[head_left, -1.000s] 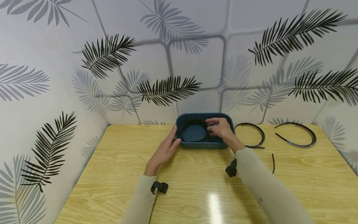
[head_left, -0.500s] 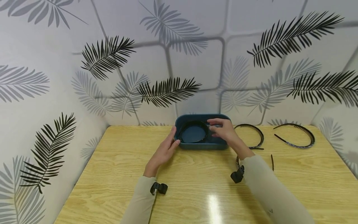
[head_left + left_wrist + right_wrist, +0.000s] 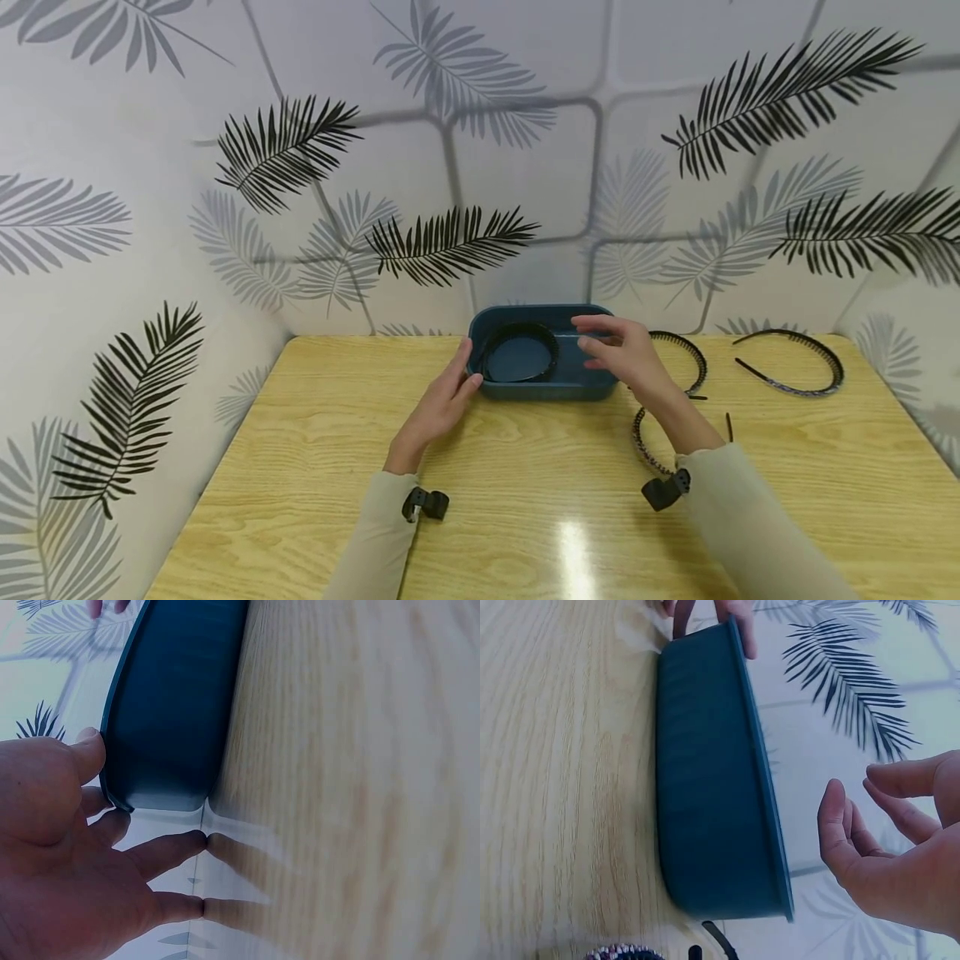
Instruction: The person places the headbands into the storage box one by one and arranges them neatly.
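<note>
A dark blue plastic bin (image 3: 547, 391) sits on the table against the wall. Curled inside its left half lies a black toothed headband (image 3: 554, 347). My left hand (image 3: 441, 398) stays at the bin's left end, thumb at the near rim and the other fingers spread along the end wall; in the left wrist view two fingertips reach down to the tabletop. Over the bin's right end hovers my right hand (image 3: 624, 354), fingers loosely bent and nothing in them. The right wrist view shows that hand (image 3: 900, 862) apart from the bin's rim.
Right of the bin lies a black toothed headband (image 3: 702, 367), and farther right a patterned one (image 3: 840, 367). Another beaded headband (image 3: 638, 433) is partly hidden under my right forearm. The patterned wall (image 3: 525, 183) rises directly behind the wooden table (image 3: 300, 500).
My right hand has let go of the headband in the bin and drawn back to the right. More of the beaded headband by that forearm shows. My left hand has stayed put.
</note>
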`<state>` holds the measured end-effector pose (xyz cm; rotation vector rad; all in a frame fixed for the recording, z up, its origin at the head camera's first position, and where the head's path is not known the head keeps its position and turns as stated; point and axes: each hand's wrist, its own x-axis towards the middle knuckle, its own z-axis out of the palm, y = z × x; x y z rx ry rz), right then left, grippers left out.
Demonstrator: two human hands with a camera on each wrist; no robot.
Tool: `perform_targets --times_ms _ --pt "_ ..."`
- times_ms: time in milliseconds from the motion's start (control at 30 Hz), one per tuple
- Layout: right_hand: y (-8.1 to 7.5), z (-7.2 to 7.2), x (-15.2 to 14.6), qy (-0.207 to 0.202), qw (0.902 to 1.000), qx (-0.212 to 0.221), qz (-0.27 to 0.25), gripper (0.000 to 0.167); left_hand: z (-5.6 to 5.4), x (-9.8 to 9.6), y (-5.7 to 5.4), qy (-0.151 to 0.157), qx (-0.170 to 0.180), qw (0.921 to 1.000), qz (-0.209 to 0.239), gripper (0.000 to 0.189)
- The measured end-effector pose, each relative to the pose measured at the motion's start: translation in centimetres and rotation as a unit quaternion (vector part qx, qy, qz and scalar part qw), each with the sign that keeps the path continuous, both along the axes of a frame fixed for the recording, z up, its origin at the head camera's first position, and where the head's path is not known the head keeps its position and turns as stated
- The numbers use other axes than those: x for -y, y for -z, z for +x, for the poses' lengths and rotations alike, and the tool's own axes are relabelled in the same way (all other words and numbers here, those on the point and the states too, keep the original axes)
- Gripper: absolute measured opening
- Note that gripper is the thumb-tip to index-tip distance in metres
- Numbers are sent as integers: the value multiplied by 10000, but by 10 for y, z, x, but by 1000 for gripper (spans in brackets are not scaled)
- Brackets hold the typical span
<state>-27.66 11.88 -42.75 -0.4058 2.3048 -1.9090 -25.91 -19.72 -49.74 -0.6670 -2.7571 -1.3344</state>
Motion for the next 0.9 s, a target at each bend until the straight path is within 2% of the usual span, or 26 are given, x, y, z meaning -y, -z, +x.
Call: perform_targets --times_ms 233,533,900 --pt "-3 13 -14 3 9994 -297 -150 42 0 1 2 -29 2 10000 -3 64" --pt "-11 27 -30 270 9978 -558 -236 45 0 0 1 -48 42 10000 -10 65" --pt "-9 35 -58 508 9949 -861 -133 43 0 0 1 -2 28 10000 24 65"
